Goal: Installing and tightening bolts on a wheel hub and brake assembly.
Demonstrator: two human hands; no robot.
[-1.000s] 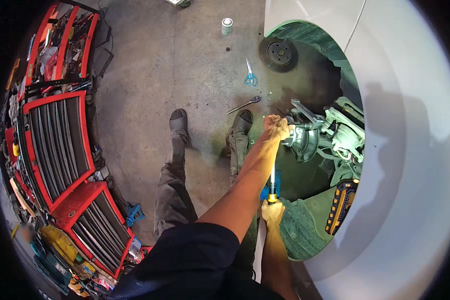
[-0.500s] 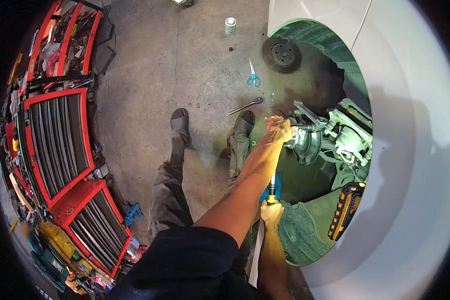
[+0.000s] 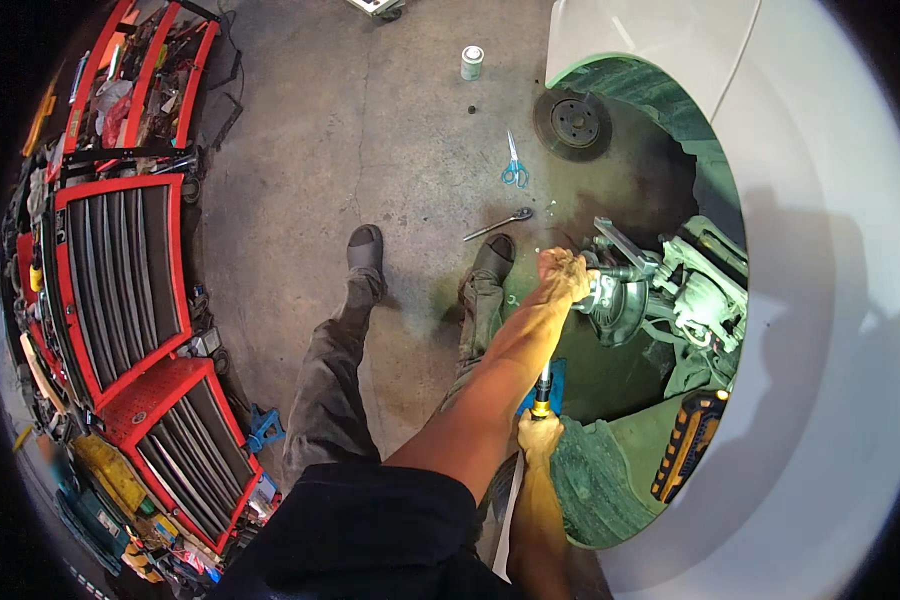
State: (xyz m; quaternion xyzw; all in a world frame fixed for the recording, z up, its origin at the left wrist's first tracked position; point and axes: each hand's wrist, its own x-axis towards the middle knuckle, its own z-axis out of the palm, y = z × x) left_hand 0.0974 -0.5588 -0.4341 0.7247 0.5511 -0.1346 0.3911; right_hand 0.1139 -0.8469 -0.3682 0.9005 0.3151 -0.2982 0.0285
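Wheel hub (image 3: 615,300) sits bare in the open arch, and my left hand (image 3: 562,275) is clamped on its near side. My right hand (image 3: 538,436) grips one yellow-handled tool (image 3: 543,392), tip pointing up. I'm mid-job on the hub; next, I reckon, the tool must reach it. On the floor: one brake disc (image 3: 573,122), one scissors (image 3: 513,168), one wrench (image 3: 498,224), one can (image 3: 471,62).

Red tool chest (image 3: 120,280) with grey drawer fronts — blue-handled scissors (image 3: 513,165), white car body (image 3: 820,300), grey floor (image 3: 370,150).
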